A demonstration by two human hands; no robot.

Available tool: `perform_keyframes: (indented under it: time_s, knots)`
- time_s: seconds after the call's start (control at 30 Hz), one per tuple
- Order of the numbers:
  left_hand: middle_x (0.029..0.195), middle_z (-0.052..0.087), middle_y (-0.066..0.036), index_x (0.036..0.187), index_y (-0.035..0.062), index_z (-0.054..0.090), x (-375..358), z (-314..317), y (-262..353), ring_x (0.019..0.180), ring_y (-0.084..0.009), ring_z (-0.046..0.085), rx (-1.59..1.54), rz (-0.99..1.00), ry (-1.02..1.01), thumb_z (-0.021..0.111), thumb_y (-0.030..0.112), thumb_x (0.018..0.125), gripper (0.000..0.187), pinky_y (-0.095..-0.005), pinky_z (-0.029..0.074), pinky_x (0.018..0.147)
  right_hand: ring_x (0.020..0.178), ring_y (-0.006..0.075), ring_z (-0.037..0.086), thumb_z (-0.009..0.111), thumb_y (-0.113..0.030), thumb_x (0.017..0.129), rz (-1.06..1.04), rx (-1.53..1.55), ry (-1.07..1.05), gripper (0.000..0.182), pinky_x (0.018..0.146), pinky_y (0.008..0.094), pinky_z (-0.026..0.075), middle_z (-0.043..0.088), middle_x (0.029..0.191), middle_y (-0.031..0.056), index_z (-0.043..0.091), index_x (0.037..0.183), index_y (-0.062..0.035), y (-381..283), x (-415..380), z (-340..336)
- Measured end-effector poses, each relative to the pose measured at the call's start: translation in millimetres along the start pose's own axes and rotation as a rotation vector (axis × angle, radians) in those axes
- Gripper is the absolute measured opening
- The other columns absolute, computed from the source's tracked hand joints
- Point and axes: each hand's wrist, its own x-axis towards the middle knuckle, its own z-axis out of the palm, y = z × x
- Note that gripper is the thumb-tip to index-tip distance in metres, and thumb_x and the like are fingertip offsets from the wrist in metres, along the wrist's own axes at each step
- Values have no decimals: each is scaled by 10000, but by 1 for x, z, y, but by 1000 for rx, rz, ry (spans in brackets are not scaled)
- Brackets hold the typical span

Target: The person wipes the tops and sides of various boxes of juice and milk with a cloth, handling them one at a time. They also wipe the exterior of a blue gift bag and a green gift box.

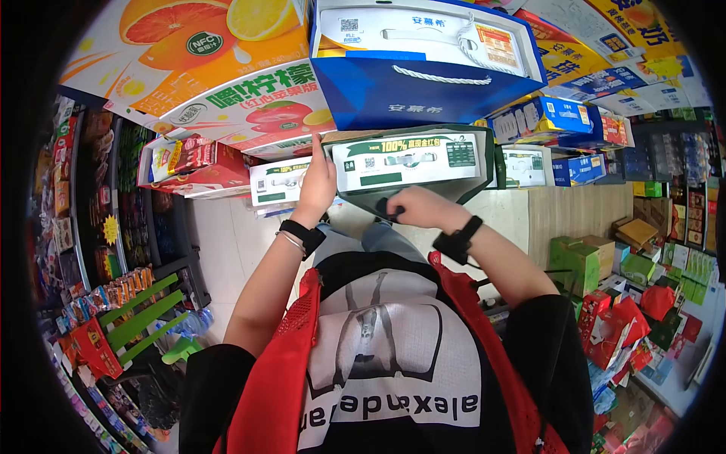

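A white box [408,160] with green and gold print sits inside a dark green gift bag [490,163] at the centre. My left hand [319,181] is open, its fingers stretched along the left edge of the bag. Below the box's right half, my right hand [425,208] is closed round a dark strap [383,209] at the bag's near side. To the left of the bag lies another white box [278,181].
A blue gift bag [412,94] with a rope handle stands beyond the green bag. A large orange carton [181,57] is at upper left. Packed shelves [113,197] line the left; red bags [616,325] and green boxes [573,263] are at right.
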Motion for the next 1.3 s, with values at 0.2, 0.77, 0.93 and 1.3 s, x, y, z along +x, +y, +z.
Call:
perform_keyframes:
  time_s: [0.2,0.77,0.93,1.3]
  knots:
    - [1273,635,-318,1652,57,147,2,-32,35,1033,-408,681,-47,-265,-206,490,177,1041,711,-438,507,933,924,386,724,636,-136,791,468,-515,-53,198,824,499,579,746,920,197,784,896,-58,-7,-66,-77]
    - [1676,332,-142,1615,87,329,-45,-63,27,1370,-284,557,-455,61,-101,525,52,1036,612,-376,510,1054,1419,456,468,643,0,849,259,-759,303,630,1131,443,469,453,1572,215,565,1454,-156,69,-34,-55]
    - [1624,414,-128,1531,71,472,-66,-64,4,1259,-239,636,-500,88,-87,514,30,1039,496,-329,538,958,1446,474,424,554,34,865,146,-616,240,595,1109,458,495,424,1594,218,574,1432,-146,21,18,-34]
    - [1331,639,-127,1323,26,617,-80,-66,17,1155,-235,655,-396,161,-154,514,-18,1001,341,-340,512,973,1427,301,503,625,-23,821,-142,-485,190,424,1092,390,503,560,1525,54,775,1183,-186,-16,79,16]
